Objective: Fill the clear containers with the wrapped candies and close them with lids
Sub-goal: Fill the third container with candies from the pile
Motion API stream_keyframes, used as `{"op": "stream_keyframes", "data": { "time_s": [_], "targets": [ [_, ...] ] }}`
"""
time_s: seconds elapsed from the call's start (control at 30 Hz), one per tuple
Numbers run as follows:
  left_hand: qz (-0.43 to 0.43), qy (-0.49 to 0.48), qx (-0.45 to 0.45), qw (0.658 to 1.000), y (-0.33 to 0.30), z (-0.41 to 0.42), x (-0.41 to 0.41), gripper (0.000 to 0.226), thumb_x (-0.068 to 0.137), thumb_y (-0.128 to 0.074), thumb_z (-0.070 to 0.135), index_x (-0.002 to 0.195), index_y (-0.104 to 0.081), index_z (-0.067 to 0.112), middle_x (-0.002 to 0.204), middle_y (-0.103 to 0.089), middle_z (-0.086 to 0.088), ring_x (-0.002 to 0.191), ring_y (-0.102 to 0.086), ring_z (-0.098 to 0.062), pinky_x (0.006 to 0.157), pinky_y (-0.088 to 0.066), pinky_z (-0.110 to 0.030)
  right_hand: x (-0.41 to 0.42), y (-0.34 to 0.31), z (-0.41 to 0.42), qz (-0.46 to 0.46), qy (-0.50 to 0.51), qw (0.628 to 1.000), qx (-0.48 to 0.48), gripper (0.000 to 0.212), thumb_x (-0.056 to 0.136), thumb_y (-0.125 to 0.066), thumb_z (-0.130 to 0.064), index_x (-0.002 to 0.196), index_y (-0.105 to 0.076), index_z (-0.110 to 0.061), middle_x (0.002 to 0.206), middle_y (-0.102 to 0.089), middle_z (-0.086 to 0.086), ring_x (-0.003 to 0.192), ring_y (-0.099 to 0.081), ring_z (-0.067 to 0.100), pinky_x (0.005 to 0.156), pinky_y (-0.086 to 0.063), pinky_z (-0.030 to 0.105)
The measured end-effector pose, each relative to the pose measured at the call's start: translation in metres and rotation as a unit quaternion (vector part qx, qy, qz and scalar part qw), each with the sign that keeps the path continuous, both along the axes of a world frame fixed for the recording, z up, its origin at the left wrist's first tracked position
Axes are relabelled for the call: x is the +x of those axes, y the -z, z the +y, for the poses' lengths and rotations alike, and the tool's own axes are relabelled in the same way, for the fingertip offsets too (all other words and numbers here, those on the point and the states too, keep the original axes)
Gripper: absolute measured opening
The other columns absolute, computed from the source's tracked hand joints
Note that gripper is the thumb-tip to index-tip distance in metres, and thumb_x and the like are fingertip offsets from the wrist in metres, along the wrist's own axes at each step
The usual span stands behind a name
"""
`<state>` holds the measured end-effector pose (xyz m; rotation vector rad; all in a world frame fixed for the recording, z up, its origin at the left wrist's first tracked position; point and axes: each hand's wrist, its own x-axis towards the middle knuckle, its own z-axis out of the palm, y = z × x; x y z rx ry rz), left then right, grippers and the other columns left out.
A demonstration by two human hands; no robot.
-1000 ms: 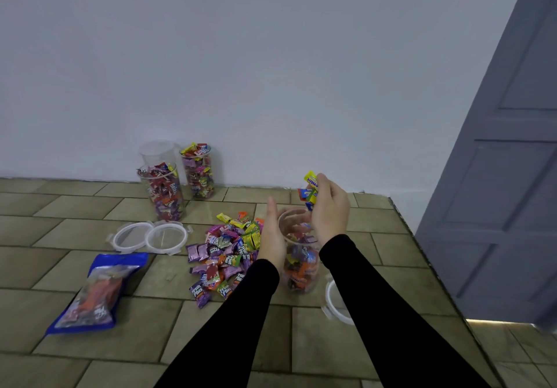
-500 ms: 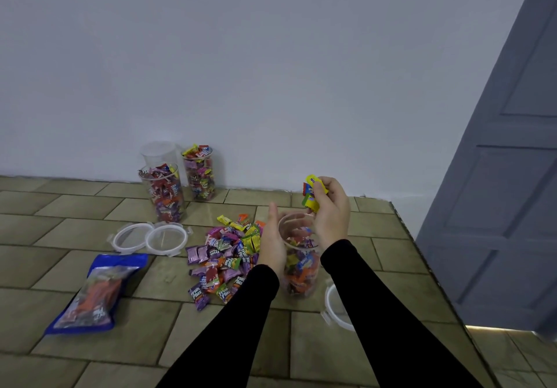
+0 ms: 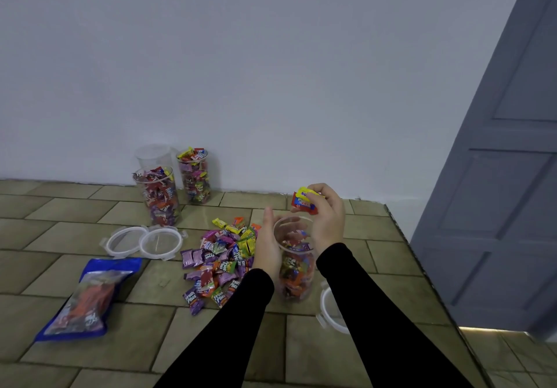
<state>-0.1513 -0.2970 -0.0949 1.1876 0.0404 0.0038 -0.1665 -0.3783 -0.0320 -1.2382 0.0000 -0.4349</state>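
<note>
Since the earlier frame the right hand (image 3: 327, 217) has tipped its candies lower toward the jar mouth, and a red wrapper now shows under the yellow one. Its curled fingers pinch these wrapped candies (image 3: 304, 201) just above and behind the rim of the clear container (image 3: 297, 267) at lower centre of the frame. The left hand (image 3: 266, 244) rests flat against that container's left side, fingers straight, steadying it. The container stands upright on the tiled surface (image 3: 90, 342), partly filled. Just left of it lies the loose candy pile (image 3: 223, 255). A lid (image 3: 327, 309) lies at lower right, partly behind the right sleeve. Two more lids (image 3: 144, 241) lie left of centre, and two filled containers (image 3: 177, 182) stand by the wall.
</note>
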Motion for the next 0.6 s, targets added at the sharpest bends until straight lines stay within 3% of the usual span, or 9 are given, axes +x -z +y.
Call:
{"op": "stream_keyframes", "data": {
  "time_s": [0.17,0.27,0.43,0.53,0.6],
  "targets": [
    [0.004,0.003,-0.002,1.000,-0.001,0.000,-0.001,0.070,0.101,-0.023,0.052,0.094,-0.068,-0.001,0.086,-0.072,-0.015,0.075,-0.067,-0.023,0.068,-0.053,-0.031,0.004,0.004,0.002,-0.013,0.027,0.998,-0.046,0.013,0.074,-0.046,-0.001,0.062,-0.051,-0.004,0.061,-0.052,0.014,0.061,-0.053,0.024,0.042,-0.038,0.014],
    [-0.001,0.003,0.004,1.000,0.000,0.001,-0.002,0.068,0.101,-0.021,0.051,0.091,-0.068,0.003,0.080,-0.073,-0.009,0.070,-0.067,-0.018,0.064,-0.053,-0.029,0.007,0.009,0.002,-0.036,0.033,0.996,-0.075,0.011,0.063,-0.043,-0.007,0.058,-0.053,-0.006,0.056,-0.055,0.005,0.061,-0.054,0.023,0.052,-0.042,0.022],
    [0.009,0.038,-0.015,0.999,-0.007,0.001,-0.004,0.072,0.101,-0.019,0.052,0.099,-0.068,0.000,0.080,-0.073,-0.012,0.070,-0.070,-0.021,0.057,-0.056,-0.024,0.006,0.007,0.001,-0.014,0.021,0.995,-0.093,0.012,0.068,-0.046,-0.007,0.062,-0.055,-0.003,0.061,-0.055,0.009,0.058,-0.056,0.022,0.051,-0.044,0.021],
    [0.007,0.056,-0.002,0.998,-0.009,0.013,-0.009,0.068,0.100,-0.017,0.055,0.115,-0.066,0.010,0.104,-0.072,-0.016,0.095,-0.070,-0.029,0.081,-0.056,-0.038,0.010,0.000,0.001,0.001,0.041,0.984,-0.174,0.015,0.080,-0.051,-0.003,0.066,-0.057,-0.004,0.062,-0.056,0.008,0.058,-0.056,0.020,0.061,-0.046,0.033],
    [-0.026,0.042,0.074,0.996,-0.007,0.028,-0.012,0.056,0.102,-0.022,0.051,0.118,-0.064,0.016,0.110,-0.072,-0.003,0.102,-0.068,-0.017,0.087,-0.054,-0.030,0.012,-0.011,0.005,-0.009,0.055,0.966,-0.253,0.017,0.084,-0.052,-0.008,0.068,-0.057,-0.012,0.067,-0.059,0.009,0.063,-0.056,0.024,0.063,-0.048,0.034]
  ]
}}
